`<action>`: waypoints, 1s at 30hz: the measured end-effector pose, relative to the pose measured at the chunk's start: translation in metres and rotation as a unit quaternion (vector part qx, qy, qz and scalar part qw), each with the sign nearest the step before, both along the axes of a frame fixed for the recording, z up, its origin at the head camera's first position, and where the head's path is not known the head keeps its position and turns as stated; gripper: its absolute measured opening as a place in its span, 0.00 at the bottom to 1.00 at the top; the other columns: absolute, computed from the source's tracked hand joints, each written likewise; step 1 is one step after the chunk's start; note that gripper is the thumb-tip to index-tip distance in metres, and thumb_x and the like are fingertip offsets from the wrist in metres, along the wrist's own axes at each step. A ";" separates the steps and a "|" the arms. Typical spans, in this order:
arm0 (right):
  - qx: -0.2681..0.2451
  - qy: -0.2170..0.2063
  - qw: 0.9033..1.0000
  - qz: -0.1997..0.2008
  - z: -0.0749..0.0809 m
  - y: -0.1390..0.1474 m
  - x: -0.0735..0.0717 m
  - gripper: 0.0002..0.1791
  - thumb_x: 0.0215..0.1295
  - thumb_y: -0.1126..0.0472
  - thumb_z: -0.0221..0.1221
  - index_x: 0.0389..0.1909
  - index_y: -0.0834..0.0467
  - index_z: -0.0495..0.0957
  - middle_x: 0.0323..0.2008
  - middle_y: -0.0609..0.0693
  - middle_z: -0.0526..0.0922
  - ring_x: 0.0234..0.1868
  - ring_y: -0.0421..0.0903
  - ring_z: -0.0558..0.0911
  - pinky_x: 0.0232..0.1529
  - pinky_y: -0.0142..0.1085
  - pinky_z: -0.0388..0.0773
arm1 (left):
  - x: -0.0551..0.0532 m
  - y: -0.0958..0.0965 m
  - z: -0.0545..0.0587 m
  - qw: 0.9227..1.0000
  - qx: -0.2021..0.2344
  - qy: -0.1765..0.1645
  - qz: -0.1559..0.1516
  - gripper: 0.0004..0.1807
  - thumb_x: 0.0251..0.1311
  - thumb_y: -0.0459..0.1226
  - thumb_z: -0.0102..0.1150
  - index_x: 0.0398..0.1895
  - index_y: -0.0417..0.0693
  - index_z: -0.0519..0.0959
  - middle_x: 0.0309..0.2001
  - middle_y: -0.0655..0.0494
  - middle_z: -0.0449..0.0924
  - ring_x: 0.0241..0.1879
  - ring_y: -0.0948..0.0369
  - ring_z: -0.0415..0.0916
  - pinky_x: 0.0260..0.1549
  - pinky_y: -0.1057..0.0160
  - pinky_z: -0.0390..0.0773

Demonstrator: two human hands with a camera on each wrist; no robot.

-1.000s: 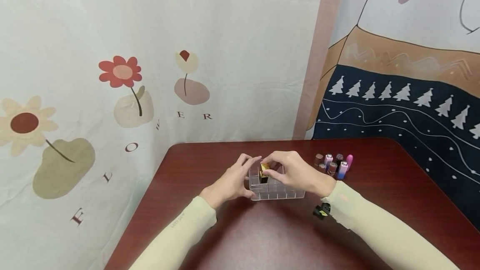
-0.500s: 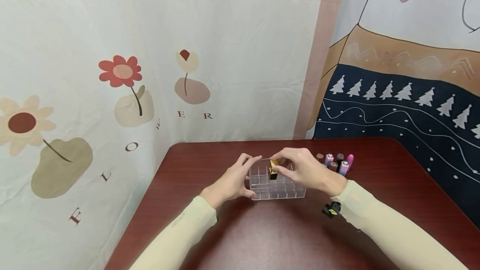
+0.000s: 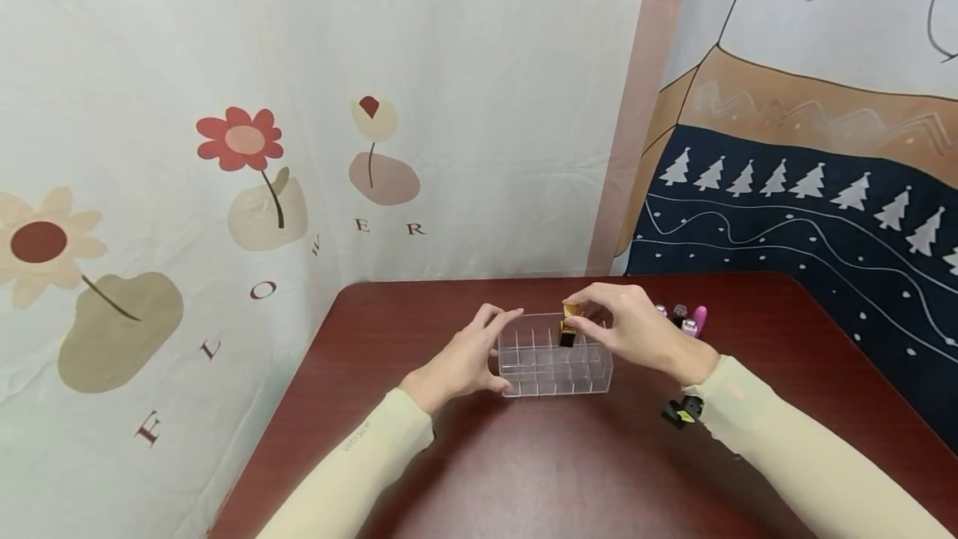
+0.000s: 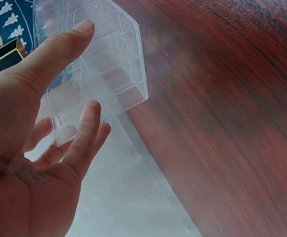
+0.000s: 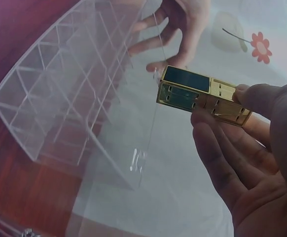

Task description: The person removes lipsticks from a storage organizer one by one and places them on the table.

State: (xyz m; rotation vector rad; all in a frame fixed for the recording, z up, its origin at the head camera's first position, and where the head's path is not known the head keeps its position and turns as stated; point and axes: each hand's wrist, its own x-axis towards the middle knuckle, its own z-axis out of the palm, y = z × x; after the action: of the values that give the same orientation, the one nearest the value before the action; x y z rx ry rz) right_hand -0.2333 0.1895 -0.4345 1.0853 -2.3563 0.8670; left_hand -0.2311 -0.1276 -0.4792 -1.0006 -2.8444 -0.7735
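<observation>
A gold and black lipstick is pinched by its gold end between the thumb and fingers of my right hand. In the head view its black end points down, over the back rows of a clear divided lipstick organizer. The organizer's compartments show no lipsticks in them. My left hand holds the organizer's left end, thumb at the front corner and fingers toward the back. Seen from the left wrist, the thumb overlaps the clear end wall, with the other fingers spread along its other edge.
Several lipsticks stand to the right behind my right hand, partly hidden by it; a bright pink tube is among them. The dark red table runs back to a printed curtain.
My right hand has carried the lipstick rightward and slightly up along the organizer, lifting it away from the left compartments. My left hand has stayed at the organizer's left end.
</observation>
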 end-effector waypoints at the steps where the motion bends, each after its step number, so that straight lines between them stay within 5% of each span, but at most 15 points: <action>1: -0.001 0.002 1.000 -0.002 0.000 0.002 0.000 0.17 0.69 0.65 0.82 0.56 0.55 0.93 0.45 0.46 0.97 0.39 0.37 0.91 0.43 0.36 0.95 | 0.000 0.000 0.000 1.000 0.000 0.000 0.000 0.69 0.47 0.31 0.97 0.93 0.51 0.64 0.74 0.42 0.70 0.47 0.53 0.96 0.53 0.56 0.95; 16: -0.014 0.007 0.999 -0.034 0.008 0.032 -0.001 0.18 0.68 0.72 0.81 0.56 0.59 0.92 0.44 0.50 0.96 0.39 0.41 0.95 0.45 0.40 0.97 | 0.003 -0.001 0.000 1.000 0.003 -0.001 0.002 0.69 0.47 0.32 0.97 0.93 0.51 0.64 0.74 0.44 0.70 0.47 0.53 0.96 0.53 0.55 0.94; 30: -0.004 0.019 0.998 -0.064 0.009 0.056 0.003 0.21 0.65 0.74 0.81 0.57 0.60 0.90 0.46 0.53 0.96 0.34 0.40 0.95 0.42 0.17 0.86 | 0.001 0.000 -0.001 1.000 0.001 0.001 0.001 0.69 0.47 0.32 0.97 0.93 0.51 0.63 0.74 0.43 0.70 0.47 0.53 0.96 0.52 0.57 0.95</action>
State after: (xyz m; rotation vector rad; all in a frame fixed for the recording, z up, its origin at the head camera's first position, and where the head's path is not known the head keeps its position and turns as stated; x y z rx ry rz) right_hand -0.2304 0.2454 -0.4259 0.9283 -2.3595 0.8006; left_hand -0.2298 -0.1276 -0.4800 -0.9978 -2.8407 -0.7747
